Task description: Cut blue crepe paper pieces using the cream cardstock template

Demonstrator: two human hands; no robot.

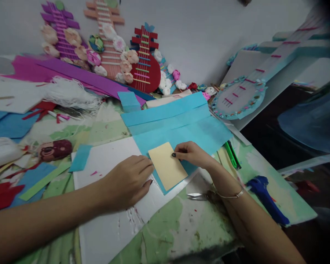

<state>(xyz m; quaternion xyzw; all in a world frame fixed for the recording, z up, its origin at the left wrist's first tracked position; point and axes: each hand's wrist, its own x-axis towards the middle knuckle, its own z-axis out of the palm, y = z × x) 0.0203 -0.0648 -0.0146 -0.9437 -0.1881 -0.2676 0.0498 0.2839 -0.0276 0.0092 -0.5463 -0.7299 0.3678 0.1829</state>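
Note:
A cream rectangular card [168,167] lies on a large light-blue sheet [178,124], near the sheet's lower corner. My left hand [130,179] rests at the card's left edge, fingers curled together; what they pinch, if anything, is hidden. At the card's upper right edge, my right hand [191,154] has its thumb and fingers closed on the card. Beneath the blue sheet's corner is a white board [101,205] with scratches and glue-like marks. Scissors [198,196] lie partly under my right forearm.
A blue glue gun [268,200] and a green cutter [232,154] lie on the right. Paper scraps, white strings [68,95] and a dark red object [55,150] cover the left. Decorated paper instruments [145,66] lean against the wall; a pale-blue one [240,95] stands right.

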